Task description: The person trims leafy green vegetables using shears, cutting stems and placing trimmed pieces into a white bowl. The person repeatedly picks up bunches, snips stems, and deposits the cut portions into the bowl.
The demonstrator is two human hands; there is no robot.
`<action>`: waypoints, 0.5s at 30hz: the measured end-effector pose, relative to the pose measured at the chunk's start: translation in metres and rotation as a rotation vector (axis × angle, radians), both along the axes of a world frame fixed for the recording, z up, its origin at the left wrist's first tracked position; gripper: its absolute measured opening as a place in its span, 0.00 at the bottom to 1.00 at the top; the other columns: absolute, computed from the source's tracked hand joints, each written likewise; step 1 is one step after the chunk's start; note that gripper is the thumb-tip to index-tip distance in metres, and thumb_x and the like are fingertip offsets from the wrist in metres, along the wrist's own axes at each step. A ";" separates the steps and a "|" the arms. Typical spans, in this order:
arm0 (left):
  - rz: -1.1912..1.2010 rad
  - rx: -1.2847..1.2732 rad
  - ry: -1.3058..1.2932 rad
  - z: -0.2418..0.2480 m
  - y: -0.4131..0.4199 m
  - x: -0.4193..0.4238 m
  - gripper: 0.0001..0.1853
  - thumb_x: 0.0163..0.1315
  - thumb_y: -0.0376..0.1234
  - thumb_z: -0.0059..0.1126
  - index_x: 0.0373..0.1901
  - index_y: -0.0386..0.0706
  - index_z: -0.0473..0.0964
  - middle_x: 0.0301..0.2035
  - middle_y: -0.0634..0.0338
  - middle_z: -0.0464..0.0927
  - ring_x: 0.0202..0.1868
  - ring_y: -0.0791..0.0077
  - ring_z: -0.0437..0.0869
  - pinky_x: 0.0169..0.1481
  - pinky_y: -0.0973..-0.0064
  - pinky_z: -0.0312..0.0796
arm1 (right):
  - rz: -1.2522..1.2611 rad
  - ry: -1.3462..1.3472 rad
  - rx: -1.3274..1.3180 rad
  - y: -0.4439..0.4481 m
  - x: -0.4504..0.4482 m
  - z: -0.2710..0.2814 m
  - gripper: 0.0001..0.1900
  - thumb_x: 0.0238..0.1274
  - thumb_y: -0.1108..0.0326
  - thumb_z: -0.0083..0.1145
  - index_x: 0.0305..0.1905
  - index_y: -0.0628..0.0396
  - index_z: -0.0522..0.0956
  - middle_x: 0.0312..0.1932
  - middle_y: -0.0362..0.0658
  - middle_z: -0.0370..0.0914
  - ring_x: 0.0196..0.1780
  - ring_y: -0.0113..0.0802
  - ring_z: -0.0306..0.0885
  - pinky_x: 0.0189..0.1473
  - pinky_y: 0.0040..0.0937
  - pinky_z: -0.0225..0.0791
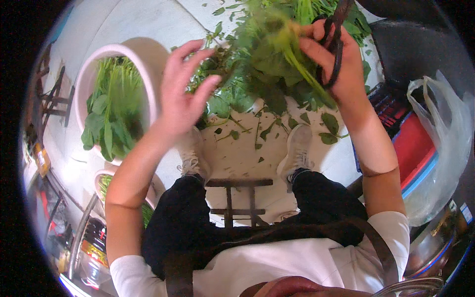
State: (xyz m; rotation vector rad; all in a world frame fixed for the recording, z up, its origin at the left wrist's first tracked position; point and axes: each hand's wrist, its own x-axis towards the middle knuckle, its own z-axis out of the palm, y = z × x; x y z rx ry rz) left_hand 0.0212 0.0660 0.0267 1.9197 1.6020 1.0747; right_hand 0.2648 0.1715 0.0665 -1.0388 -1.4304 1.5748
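My left hand [182, 91] hangs over the floor between a bucket and a heap of leafy greens [230, 98], with its fingers apart and nothing in them. Dark-handled scissors [338, 41] are in my right hand [347, 61], their loops around the fingers. Thumb and fingertips of that same hand pinch a bunch of green stalks [306, 74] with leaves, partly blurred. Below lies the heap, spread over the floor in front of my feet. To the left, a pale pink bucket [78, 92] holds long-stemmed greens [115, 107].
Loose leaves [265, 131] litter the floor around my shoes [297, 144]. A smaller container [102, 172] with greens stands by my left arm. At right are a red basin [413, 148] and a clear plastic bag [445, 159]. A wooden stool [239, 182] shows between my legs.
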 end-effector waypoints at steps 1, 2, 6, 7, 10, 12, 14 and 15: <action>-0.054 0.047 -0.024 0.001 0.003 0.006 0.29 0.49 0.33 0.66 0.55 0.40 0.70 0.56 0.48 0.66 0.59 0.56 0.67 0.62 0.64 0.61 | 0.050 0.078 -0.063 -0.009 -0.007 0.008 0.10 0.49 0.73 0.65 0.34 0.56 0.72 0.33 0.38 0.77 0.39 0.24 0.73 0.43 0.24 0.66; -0.032 0.118 -0.085 0.006 0.008 0.013 0.33 0.49 0.35 0.66 0.59 0.40 0.66 0.58 0.47 0.63 0.61 0.55 0.65 0.63 0.64 0.59 | 0.107 0.052 -0.133 -0.016 -0.014 0.011 0.10 0.49 0.72 0.64 0.34 0.56 0.72 0.33 0.37 0.77 0.38 0.24 0.73 0.42 0.23 0.66; -0.038 0.089 -0.183 0.017 0.011 0.015 0.39 0.52 0.43 0.64 0.63 0.37 0.60 0.63 0.47 0.58 0.62 0.59 0.64 0.65 0.66 0.58 | 0.250 0.054 -0.462 -0.029 -0.036 -0.004 0.09 0.52 0.68 0.62 0.34 0.55 0.72 0.30 0.36 0.75 0.33 0.23 0.71 0.36 0.21 0.64; -0.109 -0.096 -0.420 0.016 0.006 0.011 0.36 0.53 0.42 0.64 0.61 0.37 0.62 0.63 0.49 0.59 0.61 0.63 0.66 0.63 0.67 0.60 | 0.264 0.074 -0.560 -0.031 -0.042 -0.008 0.09 0.52 0.67 0.62 0.34 0.55 0.72 0.30 0.36 0.75 0.32 0.22 0.71 0.35 0.21 0.64; -0.120 -0.601 -0.995 0.015 -0.009 0.010 0.23 0.59 0.34 0.60 0.55 0.39 0.69 0.57 0.56 0.69 0.52 0.79 0.73 0.57 0.76 0.66 | 0.313 -0.076 -0.539 -0.041 -0.048 -0.018 0.11 0.53 0.62 0.60 0.37 0.57 0.75 0.29 0.35 0.74 0.30 0.23 0.71 0.33 0.22 0.64; -0.067 -0.641 -1.071 0.007 -0.015 0.018 0.20 0.59 0.30 0.59 0.54 0.39 0.70 0.55 0.55 0.71 0.51 0.78 0.74 0.57 0.77 0.66 | 0.288 -0.190 -0.482 -0.051 -0.054 -0.038 0.13 0.50 0.62 0.62 0.37 0.58 0.75 0.26 0.36 0.76 0.33 0.25 0.74 0.37 0.23 0.67; -0.012 -0.680 -1.148 0.003 -0.020 0.020 0.16 0.58 0.26 0.58 0.49 0.39 0.72 0.50 0.56 0.76 0.48 0.79 0.76 0.55 0.79 0.67 | 0.181 -0.198 -0.486 -0.060 -0.052 -0.041 0.14 0.48 0.63 0.63 0.37 0.58 0.75 0.27 0.37 0.76 0.34 0.26 0.75 0.39 0.23 0.67; 0.007 -0.724 -1.212 0.002 -0.020 0.017 0.16 0.57 0.26 0.59 0.48 0.40 0.72 0.49 0.57 0.77 0.47 0.80 0.76 0.54 0.80 0.68 | 0.128 -0.204 -0.485 -0.063 -0.053 -0.039 0.14 0.48 0.63 0.64 0.37 0.59 0.75 0.27 0.38 0.77 0.35 0.26 0.75 0.40 0.23 0.68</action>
